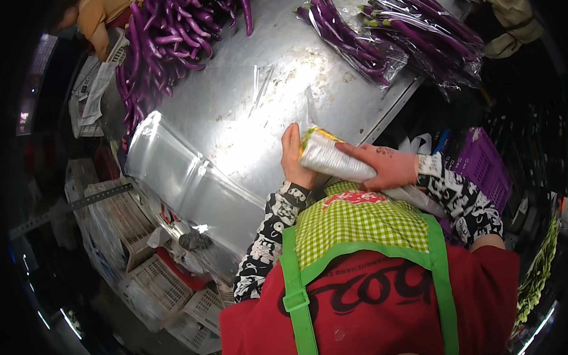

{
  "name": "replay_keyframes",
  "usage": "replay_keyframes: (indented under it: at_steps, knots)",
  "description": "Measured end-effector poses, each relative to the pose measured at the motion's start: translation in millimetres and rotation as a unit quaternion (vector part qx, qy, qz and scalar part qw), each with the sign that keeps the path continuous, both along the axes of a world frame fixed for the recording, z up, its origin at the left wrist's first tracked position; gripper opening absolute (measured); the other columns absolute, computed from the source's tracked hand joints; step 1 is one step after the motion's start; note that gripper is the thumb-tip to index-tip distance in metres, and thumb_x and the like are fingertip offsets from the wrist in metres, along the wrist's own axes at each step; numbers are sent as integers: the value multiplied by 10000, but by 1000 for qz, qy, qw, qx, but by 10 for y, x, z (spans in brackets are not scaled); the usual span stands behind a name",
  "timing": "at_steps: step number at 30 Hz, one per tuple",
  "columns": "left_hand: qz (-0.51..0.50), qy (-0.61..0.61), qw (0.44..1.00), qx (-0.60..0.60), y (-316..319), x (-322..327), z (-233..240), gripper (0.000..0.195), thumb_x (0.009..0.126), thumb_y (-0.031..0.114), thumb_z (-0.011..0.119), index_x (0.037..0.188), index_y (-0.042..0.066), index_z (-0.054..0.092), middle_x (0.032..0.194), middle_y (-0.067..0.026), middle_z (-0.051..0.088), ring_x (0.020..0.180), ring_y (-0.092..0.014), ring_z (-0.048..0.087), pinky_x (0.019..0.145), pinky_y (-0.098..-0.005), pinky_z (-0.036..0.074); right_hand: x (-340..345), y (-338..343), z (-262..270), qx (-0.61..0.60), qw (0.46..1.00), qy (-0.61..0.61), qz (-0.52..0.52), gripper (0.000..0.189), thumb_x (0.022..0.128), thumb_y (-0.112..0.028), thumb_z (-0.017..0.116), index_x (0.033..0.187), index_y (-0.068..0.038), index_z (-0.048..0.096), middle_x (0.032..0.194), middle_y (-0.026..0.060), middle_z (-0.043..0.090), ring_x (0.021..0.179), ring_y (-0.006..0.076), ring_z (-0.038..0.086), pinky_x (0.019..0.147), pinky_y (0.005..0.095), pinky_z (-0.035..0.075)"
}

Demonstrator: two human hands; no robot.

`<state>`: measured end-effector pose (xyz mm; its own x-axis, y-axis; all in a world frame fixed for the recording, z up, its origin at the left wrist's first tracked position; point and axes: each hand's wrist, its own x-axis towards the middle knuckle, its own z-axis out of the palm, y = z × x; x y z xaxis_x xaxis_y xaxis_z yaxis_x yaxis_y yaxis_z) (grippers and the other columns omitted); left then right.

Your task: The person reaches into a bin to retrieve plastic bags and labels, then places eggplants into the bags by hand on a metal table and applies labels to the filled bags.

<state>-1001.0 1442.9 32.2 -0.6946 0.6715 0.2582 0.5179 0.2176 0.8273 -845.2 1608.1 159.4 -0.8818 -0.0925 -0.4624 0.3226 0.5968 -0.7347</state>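
My right hand (390, 165) is wrapped around a thick bundle of clear plastic bags (332, 154) with a yellow and green printed edge, just above my apron. Upright at the bundle's far end, my left hand (296, 153) has its fingers straight and lies against that end. Its thumb is hidden, so I cannot tell whether it grips. A thin clear film (306, 108) rises just beyond the left fingertips. To the left, a flat stack of clear plastic bags (190, 185) lies along the edge of the metal table (245, 132).
Loose purple eggplants (167, 45) are heaped at the far left. Bagged eggplants (345, 39) lie at the far right. A purple plastic crate (483, 168) stands right, pale crates (161, 285) below left. Another person's arm (98, 31) shows top left; a sleeve (510, 17) shows top right.
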Motion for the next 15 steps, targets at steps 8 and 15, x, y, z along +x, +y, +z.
replay_keyframes:
  at_steps: [8, 15]
  knots:
    - [-93, -9, 995, -39, 62, 95, 240, 734, 696, -104, 504, 1405, 9, 351, 1425, -202, 376, 1200, -357, 505, 912, -357, 490, -176, -159, 43, 236, 966, -93, 57, 827, 825, -222, 603, 1506, -137, 142, 1119, 285, 524, 988, 393, 584, 855, 432, 472]
    - [-96, -62, 992, -47, 37, -189, 38, 768, 742, -163, 526, 1449, 67, 334, 1450, -124, 387, 669, -108, 546, 592, -245, 480, 117, -99, 385, 292, 948, -53, 117, 718, 859, -181, 540, 1494, -144, 207, 1080, 229, 543, 908, 360, 593, 795, 425, 484]
